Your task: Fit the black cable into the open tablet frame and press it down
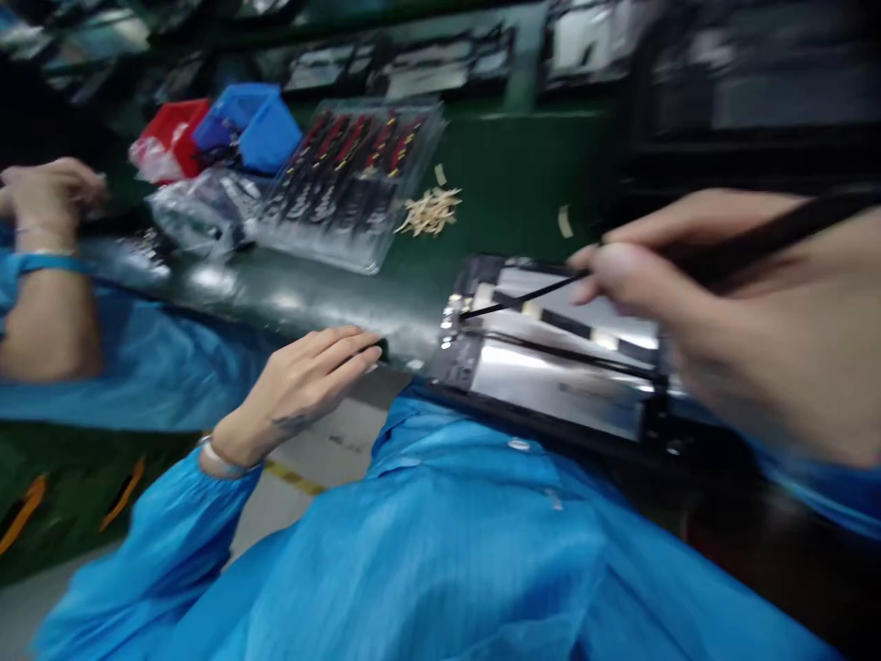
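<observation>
A flat device [564, 395] with silver panels, a black frame and dark cables lies at the table's front edge. My right hand [730, 294] is closed around a dark pen-like tool [763, 234] above the device's right side. A thin black strip or tip [523, 298] runs from my right fingertips to the small metal parts at the device's left end; whether it belongs to the tool is unclear. My left hand [313, 381] rests at the table edge, left of the device, palm down with its fingers stretched out and nothing visible in it.
Behind the device lie a small pile of beige strips [432, 213] and a clear tray [351, 184] of dark and red parts. Further left are plastic bags [206, 211], a blue bin [251, 124] and a red bin [172, 133]. Another person's hand [51, 197] is at far left.
</observation>
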Action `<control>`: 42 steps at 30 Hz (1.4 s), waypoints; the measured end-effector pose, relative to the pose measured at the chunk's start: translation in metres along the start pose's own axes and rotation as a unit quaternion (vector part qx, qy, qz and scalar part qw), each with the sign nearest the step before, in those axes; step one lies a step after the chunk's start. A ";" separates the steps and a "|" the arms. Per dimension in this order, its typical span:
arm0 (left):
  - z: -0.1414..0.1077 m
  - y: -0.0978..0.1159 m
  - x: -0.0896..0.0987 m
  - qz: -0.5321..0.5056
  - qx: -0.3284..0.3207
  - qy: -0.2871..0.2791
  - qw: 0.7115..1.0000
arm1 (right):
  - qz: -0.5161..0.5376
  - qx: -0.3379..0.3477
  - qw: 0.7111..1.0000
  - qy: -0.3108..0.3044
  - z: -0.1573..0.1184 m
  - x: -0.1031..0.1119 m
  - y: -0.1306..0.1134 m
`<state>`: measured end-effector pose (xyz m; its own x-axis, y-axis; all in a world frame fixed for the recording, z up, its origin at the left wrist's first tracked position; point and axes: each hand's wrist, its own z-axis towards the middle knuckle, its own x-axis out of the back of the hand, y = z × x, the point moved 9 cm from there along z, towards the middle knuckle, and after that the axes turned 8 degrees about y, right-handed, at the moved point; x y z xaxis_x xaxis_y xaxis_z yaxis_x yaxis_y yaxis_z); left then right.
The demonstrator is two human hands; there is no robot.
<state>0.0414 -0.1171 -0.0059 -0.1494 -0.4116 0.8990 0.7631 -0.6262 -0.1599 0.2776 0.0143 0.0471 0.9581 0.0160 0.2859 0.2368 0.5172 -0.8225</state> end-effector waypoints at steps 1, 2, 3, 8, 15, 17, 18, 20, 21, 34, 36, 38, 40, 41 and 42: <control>0.016 -0.001 0.005 -0.001 -0.018 0.020 1.000 | -0.005 -0.001 1.000 -0.002 -0.001 -0.003 -0.008; 0.035 0.001 0.012 0.004 -0.041 0.052 0.998 | 0.001 -0.010 1.000 -0.004 -0.001 -0.005 -0.011; 0.056 0.006 0.019 0.017 -0.070 0.092 0.993 | 0.014 -0.020 1.000 -0.005 0.000 -0.007 -0.011; 0.148 0.040 0.036 0.189 -0.167 0.218 0.943 | 0.072 -0.044 0.996 0.018 0.010 0.001 -0.001; 0.178 0.032 0.032 0.128 -0.127 0.243 0.953 | 0.088 -0.054 0.994 0.022 0.011 0.003 -0.002; 0.178 0.025 0.029 0.081 -0.122 0.238 0.960 | 0.101 -0.059 0.993 0.031 0.012 0.005 0.002; 0.177 0.022 0.027 0.062 -0.121 0.235 0.962 | 0.108 -0.062 0.992 0.036 0.013 0.006 0.005; 0.178 0.013 0.023 0.001 -0.098 0.225 0.969 | 0.112 -0.063 0.991 0.041 0.016 0.007 0.011; 0.179 0.005 0.022 -0.053 -0.067 0.222 0.971 | 0.104 -0.062 0.992 0.037 0.018 0.006 0.014; 0.171 -0.039 -0.012 -0.384 0.151 0.203 0.888 | 0.047 -0.075 0.994 -0.061 0.013 -0.014 0.028; 0.167 -0.037 -0.014 -0.361 0.148 0.202 0.898 | 0.046 -0.077 0.994 -0.068 0.013 -0.015 0.029; 0.165 -0.037 -0.015 -0.351 0.147 0.201 0.902 | 0.053 -0.077 0.992 -0.081 0.015 -0.017 0.031; 0.164 -0.037 -0.015 -0.351 0.145 0.205 0.902 | 0.068 -0.074 0.990 -0.095 0.016 -0.020 0.032; 0.164 -0.037 -0.015 -0.352 0.143 0.208 0.901 | 0.074 -0.073 0.989 -0.102 0.016 -0.022 0.033; 0.163 -0.037 -0.015 -0.352 0.142 0.209 0.901 | 0.076 -0.073 0.988 -0.109 0.016 -0.024 0.034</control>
<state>0.1182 0.0204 0.0534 -0.8376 -0.2302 0.4954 0.5087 -0.6593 0.5537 0.2603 0.0450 0.0204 0.9311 0.2759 0.2386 0.1278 0.3659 -0.9218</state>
